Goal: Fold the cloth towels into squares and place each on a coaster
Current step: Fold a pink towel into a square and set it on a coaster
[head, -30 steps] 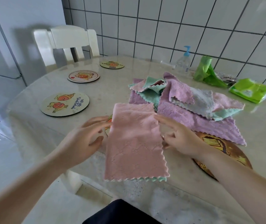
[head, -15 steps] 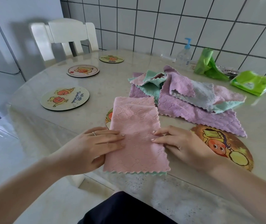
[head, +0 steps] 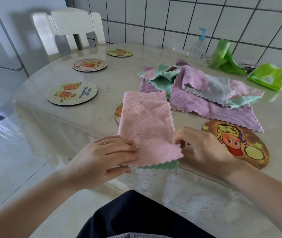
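**Pink towel half folded at the table edge, second fold at risk**

Pink quilted microfibre towel with a mint-green underside (head: 147, 127) was seen lying as a long rectangle at the near edge of the pale glossy marble-look table (head: 54, 117), its far part covering a round printed coaster (head: 119, 112). Its near left corner was pinched by the left hand (head: 105, 157), thumb beneath and fingers on top; its near right edge was pinched by the curled fingers of the right hand (head: 203, 148). The upper pink layer was already skewed off the green one at the near corner, so a crooked square could be judged likely if the fold were made without realigning. The soft, limp fabric with scalloped edges could also slide on the slick top or droop over the edge. A loose heap of lilac, grey and mint towels (head: 205, 93) lay just beyond, near enough to be dragged along. Three flat round cartoon-printed coasters (head: 72, 91) were set well apart to the left, and a larger brown printed coaster (head: 236, 143) lay beside the right hand
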Demonstrator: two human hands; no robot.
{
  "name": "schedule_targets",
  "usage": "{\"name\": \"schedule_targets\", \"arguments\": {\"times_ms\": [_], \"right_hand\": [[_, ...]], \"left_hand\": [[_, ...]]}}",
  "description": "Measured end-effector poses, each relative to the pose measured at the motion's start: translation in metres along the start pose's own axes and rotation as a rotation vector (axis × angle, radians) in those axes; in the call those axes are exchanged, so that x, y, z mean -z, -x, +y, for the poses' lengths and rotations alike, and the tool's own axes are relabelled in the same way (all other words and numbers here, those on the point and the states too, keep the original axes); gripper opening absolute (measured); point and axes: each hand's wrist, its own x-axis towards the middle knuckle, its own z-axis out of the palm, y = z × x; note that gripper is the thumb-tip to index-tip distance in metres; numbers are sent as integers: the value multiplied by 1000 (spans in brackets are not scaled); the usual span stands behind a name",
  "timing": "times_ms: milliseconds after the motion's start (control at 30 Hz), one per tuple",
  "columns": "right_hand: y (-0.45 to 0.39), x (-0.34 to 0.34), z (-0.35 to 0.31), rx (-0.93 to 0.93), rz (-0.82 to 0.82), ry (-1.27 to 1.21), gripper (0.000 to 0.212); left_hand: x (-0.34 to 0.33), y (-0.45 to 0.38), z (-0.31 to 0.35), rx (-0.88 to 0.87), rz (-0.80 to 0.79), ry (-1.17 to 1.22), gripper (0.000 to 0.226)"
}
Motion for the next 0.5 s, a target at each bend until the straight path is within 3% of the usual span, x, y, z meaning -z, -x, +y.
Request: {"name": "schedule_targets", "arguments": {"times_ms": [133,300,400,500], "right_hand": [[-1,0,-5,37,41,58,13],[-2,-3,1,91,-38,158,24],[-2,1,3,112,-82,178,20],[1,6,3,11,-251,200,52]], "left_hand": [[-1,0,5,71,75,48,8],[3,2,5,-12,74,-9,7],[3,11,-6,-58,-43,-116,35],[-1,19,-22,-57,-153,-282,55]]}}
